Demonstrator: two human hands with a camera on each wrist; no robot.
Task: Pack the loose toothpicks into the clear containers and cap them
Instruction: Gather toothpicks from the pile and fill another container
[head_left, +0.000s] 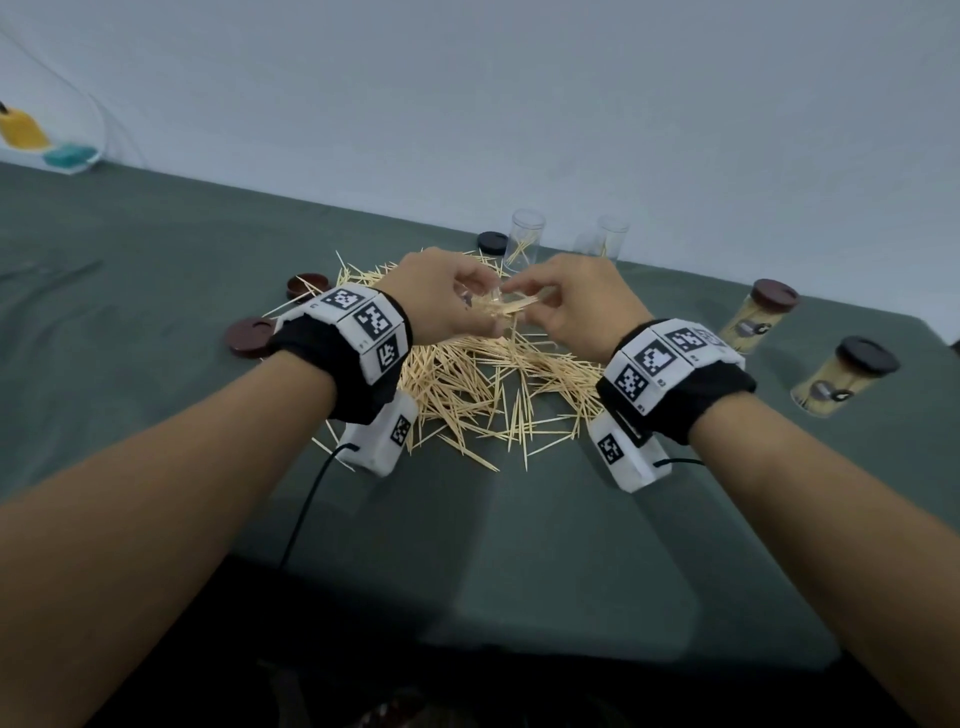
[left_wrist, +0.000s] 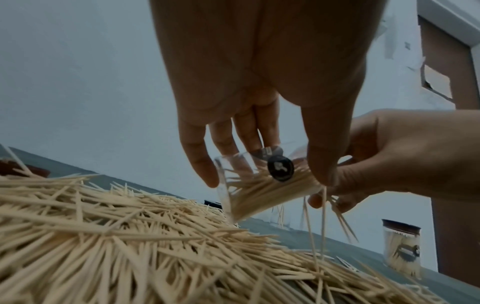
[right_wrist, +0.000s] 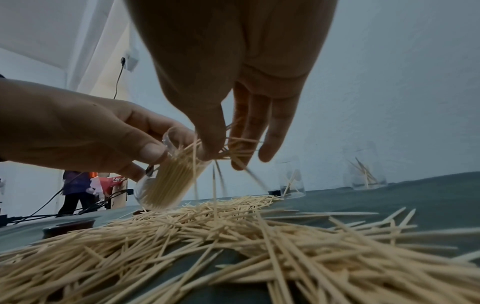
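Item: clear container (left_wrist: 249, 189), part-filled, held tilted above the loose toothpick pile (head_left: 467, 384). We hold it in our left hand (head_left: 441, 296), thumb on one side of the wall and the fingers (left_wrist: 202, 162) curled round the other, its mouth turned toward the right hand (head_left: 576, 301). That hand pinches a bundle of toothpicks (right_wrist: 233, 148) between thumb and fingers just at the mouth, some sticks already inside, several slipping below the fingertips toward the pile. Handling, as we judge it: the container is light, thin-walled and smooth, likely slippery, so it is best taken round the middle of the wall with a firm but not crushing hold. The toothpicks are very light, stiff, sharp-ended and snap if bent; they want a pinch across the middle of an aligned bundle, since splayed ones catch on the rim. Also noted, away from the fingers: two capped containers (head_left: 763, 322) well off beyond the right wrist; two open containers (head_left: 524, 244) holding a few sticks, past the fingertips; loose caps (head_left: 249, 338) beside the left wrist; green cloth-covered table (head_left: 519, 545).
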